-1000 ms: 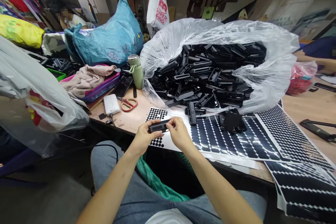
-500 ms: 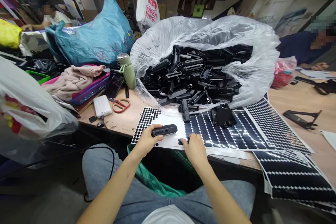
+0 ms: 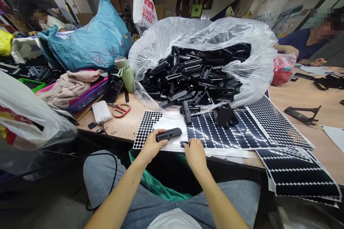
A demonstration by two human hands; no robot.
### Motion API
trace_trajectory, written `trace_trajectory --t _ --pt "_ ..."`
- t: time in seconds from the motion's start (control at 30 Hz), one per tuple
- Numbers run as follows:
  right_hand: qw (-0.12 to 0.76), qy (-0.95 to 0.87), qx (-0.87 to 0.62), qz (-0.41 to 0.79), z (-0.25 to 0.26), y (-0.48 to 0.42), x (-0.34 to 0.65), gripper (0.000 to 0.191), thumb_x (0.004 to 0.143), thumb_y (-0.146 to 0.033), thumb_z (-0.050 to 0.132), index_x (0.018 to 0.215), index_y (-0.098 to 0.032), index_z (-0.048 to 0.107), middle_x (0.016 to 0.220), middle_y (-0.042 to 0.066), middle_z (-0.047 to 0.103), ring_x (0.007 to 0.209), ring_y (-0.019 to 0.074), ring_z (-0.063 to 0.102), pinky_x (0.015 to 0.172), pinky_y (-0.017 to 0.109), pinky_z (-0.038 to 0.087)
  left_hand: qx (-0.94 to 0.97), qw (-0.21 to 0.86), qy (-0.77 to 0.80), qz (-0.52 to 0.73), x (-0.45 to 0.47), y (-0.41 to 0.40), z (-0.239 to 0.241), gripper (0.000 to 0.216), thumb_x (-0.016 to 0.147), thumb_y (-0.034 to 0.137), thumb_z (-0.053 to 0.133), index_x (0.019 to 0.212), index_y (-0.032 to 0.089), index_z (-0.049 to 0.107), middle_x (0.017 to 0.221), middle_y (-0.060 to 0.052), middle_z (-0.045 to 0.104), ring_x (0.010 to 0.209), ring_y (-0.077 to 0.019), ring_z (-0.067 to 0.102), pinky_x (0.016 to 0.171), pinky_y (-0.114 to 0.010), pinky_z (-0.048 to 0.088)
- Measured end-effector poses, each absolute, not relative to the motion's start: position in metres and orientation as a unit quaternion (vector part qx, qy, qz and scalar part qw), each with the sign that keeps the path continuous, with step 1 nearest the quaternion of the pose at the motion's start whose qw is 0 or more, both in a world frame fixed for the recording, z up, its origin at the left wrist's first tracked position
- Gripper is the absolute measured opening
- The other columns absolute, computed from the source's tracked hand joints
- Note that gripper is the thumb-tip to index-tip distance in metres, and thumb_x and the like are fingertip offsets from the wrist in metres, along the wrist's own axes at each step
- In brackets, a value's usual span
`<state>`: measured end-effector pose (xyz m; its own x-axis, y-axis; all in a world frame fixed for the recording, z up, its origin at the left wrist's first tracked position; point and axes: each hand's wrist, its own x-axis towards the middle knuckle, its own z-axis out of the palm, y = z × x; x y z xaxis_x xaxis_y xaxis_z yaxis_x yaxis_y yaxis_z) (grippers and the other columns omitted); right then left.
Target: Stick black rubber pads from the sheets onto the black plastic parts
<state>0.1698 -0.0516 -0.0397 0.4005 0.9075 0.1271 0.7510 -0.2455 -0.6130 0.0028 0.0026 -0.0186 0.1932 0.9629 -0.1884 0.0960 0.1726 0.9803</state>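
Note:
My left hand grips a long black plastic part with angled ends, holding it above the white bare area of a sticker sheet. The fingers of my right hand are pinched together at the sheet's near edge, on a small black sticker; the fingertips partly hide it. Rows of black stickers run off to the right, and small round black ones fill the sheet's left end. Another black plastic part lies at the sheet's far edge.
A clear plastic bag heaped with black parts stands behind the sheet. Left are red-handled scissors, a white power bank and a green bottle. More sticker sheets overhang the edge. A co-worker sits at right.
My right-hand fingers have closed together around the small sticker at the sheet's edge. My left hand still holds the plastic part, turned slightly. The camera view has shifted a little.

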Motion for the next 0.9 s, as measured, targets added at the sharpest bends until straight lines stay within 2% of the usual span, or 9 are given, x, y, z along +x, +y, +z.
trace_trajectory --t 0.07,0.2,0.33,0.4,0.5,0.9 --pt "0.312 -0.530 -0.772 0.160 -0.034 -0.052 0.170 0.008 0.076 -0.023 0.047 0.068 -0.020 0.048 0.073 0.009 0.051 0.071 0.0241 0.051 0.065 0.037 0.038 0.524 0.569 0.509 0.378 0.002 0.003 -0.018 0.038 0.060 0.015 0.066 0.098 0.018 0.060 0.090 -0.004 0.059 0.081 -0.0164 0.056 0.074 -0.027 0.044" --pt "0.394 -0.527 -0.693 0.294 -0.006 -0.052 0.168 0.017 0.081 -0.032 0.043 0.071 -0.020 0.049 0.073 0.004 0.053 0.066 0.0184 0.049 0.064 0.033 0.038 0.532 0.580 0.497 0.366 0.003 0.002 -0.013 0.041 0.059 0.014 0.067 0.099 0.017 0.059 0.093 -0.004 0.059 0.084 -0.0171 0.055 0.077 -0.029 0.044" --pt "0.427 -0.537 -0.600 0.412 0.018 -0.046 0.160 0.019 0.078 -0.034 0.048 0.068 -0.019 0.051 0.094 0.004 0.053 0.077 0.0153 0.051 0.065 0.028 0.038 0.517 0.627 0.456 0.364 0.010 -0.004 -0.001 0.043 0.058 0.012 0.068 0.099 0.016 0.058 0.094 -0.005 0.060 0.086 -0.0176 0.056 0.079 -0.031 0.044" --pt "0.427 -0.539 -0.588 0.427 0.022 -0.043 0.156 0.017 0.077 -0.032 0.050 0.066 -0.018 0.052 0.103 0.005 0.050 0.085 0.0162 0.050 0.068 0.028 0.038 0.503 0.652 0.427 0.373 0.013 -0.007 0.004 0.042 0.059 0.013 0.068 0.099 0.016 0.058 0.096 -0.005 0.060 0.088 -0.0187 0.056 0.079 -0.033 0.045" --pt "0.423 -0.532 -0.591 0.435 0.022 -0.041 0.155 0.017 0.077 -0.032 0.050 0.067 -0.018 0.053 0.104 0.005 0.049 0.090 0.0175 0.050 0.071 0.029 0.038 0.506 0.659 0.406 0.382 0.015 -0.011 0.007 0.040 0.060 0.013 0.068 0.099 0.016 0.058 0.098 -0.005 0.060 0.091 -0.0195 0.057 0.081 -0.034 0.046" --pt "0.417 -0.538 -0.608 0.409 0.020 -0.046 0.156 0.016 0.076 -0.029 0.050 0.065 -0.018 0.053 0.101 0.005 0.049 0.079 0.0151 0.050 0.070 0.029 0.039 0.515 0.648 0.417 0.375 0.019 -0.018 0.012 0.040 0.060 0.011 0.068 0.099 0.016 0.058 0.097 -0.006 0.061 0.089 -0.0192 0.058 0.083 -0.035 0.046"
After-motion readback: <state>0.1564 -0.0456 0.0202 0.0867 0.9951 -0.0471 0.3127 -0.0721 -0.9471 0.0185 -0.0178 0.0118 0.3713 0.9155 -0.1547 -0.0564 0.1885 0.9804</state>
